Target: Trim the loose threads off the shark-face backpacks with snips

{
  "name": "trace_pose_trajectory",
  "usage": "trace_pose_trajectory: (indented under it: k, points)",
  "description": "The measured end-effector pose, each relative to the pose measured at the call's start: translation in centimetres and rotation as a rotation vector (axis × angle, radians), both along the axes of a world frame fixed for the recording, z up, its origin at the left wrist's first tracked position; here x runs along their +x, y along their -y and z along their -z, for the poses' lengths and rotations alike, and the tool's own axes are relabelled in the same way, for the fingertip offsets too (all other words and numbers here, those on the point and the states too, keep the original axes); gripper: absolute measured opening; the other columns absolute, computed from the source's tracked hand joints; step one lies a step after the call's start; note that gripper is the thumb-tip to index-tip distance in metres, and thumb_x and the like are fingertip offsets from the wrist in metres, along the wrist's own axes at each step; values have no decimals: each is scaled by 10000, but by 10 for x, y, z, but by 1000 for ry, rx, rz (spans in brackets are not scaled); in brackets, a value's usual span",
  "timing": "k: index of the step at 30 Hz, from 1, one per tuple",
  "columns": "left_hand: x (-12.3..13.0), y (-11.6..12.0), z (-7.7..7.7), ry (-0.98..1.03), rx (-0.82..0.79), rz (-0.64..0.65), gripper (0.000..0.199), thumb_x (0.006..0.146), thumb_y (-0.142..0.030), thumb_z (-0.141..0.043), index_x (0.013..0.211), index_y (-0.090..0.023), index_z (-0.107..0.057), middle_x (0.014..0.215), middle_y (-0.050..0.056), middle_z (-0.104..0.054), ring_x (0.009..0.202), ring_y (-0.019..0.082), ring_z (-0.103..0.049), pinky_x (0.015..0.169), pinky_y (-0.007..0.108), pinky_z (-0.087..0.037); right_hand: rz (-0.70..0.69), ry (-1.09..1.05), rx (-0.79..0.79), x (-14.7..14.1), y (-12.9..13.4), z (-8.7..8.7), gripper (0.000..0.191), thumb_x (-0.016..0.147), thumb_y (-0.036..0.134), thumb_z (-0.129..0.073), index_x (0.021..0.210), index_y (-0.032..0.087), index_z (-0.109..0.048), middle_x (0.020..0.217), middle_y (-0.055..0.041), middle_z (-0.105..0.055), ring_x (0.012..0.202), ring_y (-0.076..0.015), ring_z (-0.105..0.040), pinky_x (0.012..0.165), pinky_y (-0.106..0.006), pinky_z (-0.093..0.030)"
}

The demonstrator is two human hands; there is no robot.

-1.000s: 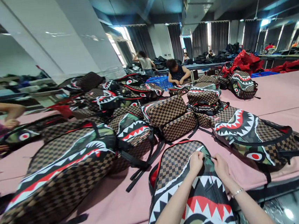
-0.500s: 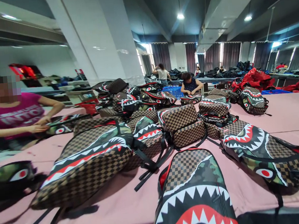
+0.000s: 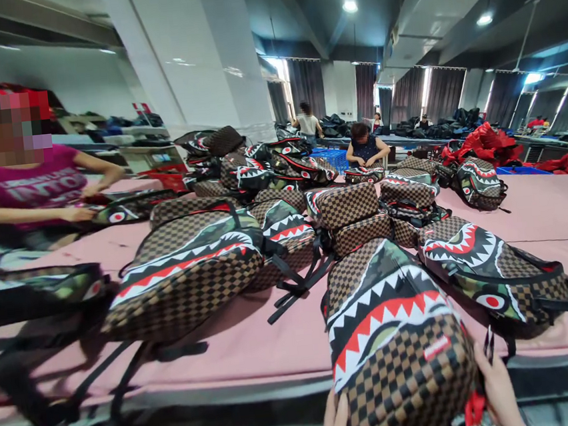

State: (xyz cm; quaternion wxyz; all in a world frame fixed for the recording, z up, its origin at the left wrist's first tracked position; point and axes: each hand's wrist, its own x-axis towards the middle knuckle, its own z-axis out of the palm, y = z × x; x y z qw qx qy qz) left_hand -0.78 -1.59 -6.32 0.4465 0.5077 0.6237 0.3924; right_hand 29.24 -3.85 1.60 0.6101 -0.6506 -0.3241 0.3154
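Note:
A brown-checked backpack with a shark-mouth print tilts over the near table edge, its base towards me. My left hand is closed on its lower left side, the fingertips partly hidden. On the opposite side, my right hand grips the backpack's edge. A thin pointed metal tool, perhaps thread snips, sticks up at the right fingers; its lower part is hidden. Something red shows beneath that hand. Close to the right lies another shark-print backpack.
Several matching backpacks cover the pink table, with loose straps between them. A person in a magenta shirt handles one at the left. Another person sits at the far side. Red material is heaped beyond.
Both my hands have come into clear view, holding the near backpack. Its lower end, with the red label, now shows. My view has tilted down a little.

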Motion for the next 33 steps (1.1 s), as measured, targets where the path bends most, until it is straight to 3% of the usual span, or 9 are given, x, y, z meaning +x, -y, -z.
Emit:
trace_pose_trajectory:
  k: [3,5,7,11,16,19,23,27,33]
  points:
    - [42,-10,-8,88,-18,170,449,761,-495,-397,1054,-240,-621,1055,61,-668,1133,272,-523,947,409,-418,-103,339,272,-18,-17,-76,512,820,370,-458,1300,191,-452,1329,-73,-473,1247,-246,-406,1072,-413,-280]
    - [65,-8,-9,-6,-75,350,381,737,-465,-445,956,-238,-660,947,61,-699,1044,282,-574,896,398,-442,-406,619,351,-47,-24,-111,507,807,214,-421,1314,217,-438,1361,-47,-435,1266,-210,-383,1075,-380,-283]
    - [75,3,-4,-68,-120,485,301,686,-432,-525,851,-232,-679,804,46,-711,895,277,-628,812,374,-476,-739,847,371,-79,-29,-122,558,773,115,-384,1322,205,-426,1374,-45,-419,1260,-190,-391,1045,-344,-332]
    - [49,31,15,-78,-166,559,213,602,-366,-624,737,-209,-673,656,6,-687,704,229,-639,727,325,-491,-1033,1055,180,-116,-28,-90,500,743,80,-417,1221,180,-528,1158,-75,-614,1045,-206,-577,916,-338,-440]
    - [-18,44,28,-58,-210,323,286,719,-383,-518,863,-180,-661,962,84,-691,938,237,-608,890,346,-425,-998,910,-122,-95,-12,-37,410,748,61,-410,1074,221,-600,1036,-34,-663,966,-181,-602,843,-282,-450]
    - [-40,41,24,-35,-192,221,343,757,-437,-474,886,-163,-634,909,88,-685,870,225,-624,846,346,-456,-909,771,-211,-74,-3,-16,358,765,81,-397,1028,218,-598,934,-26,-676,880,-174,-619,796,-276,-456]
    - [-28,30,12,-24,-118,122,396,812,-488,-393,930,-162,-585,910,75,-648,828,194,-614,808,323,-471,-788,578,-266,-58,12,10,263,815,158,-393,988,195,-587,796,-28,-673,743,-164,-625,738,-278,-471]
    - [3,12,-6,-269,10,103,484,668,-442,-637,1062,-173,-553,1061,97,-605,974,242,-559,872,352,-427,-719,360,-333,-55,30,33,248,862,338,-417,927,182,-599,756,-33,-663,637,-147,-623,626,-251,-494]
    - [30,-3,-41,-218,-24,95,246,697,-414,-599,759,-176,-592,665,1,-618,615,148,-562,595,247,-441,-632,439,-276,-71,19,49,266,839,318,-444,963,180,-635,805,-40,-672,682,-150,-621,669,-258,-494]
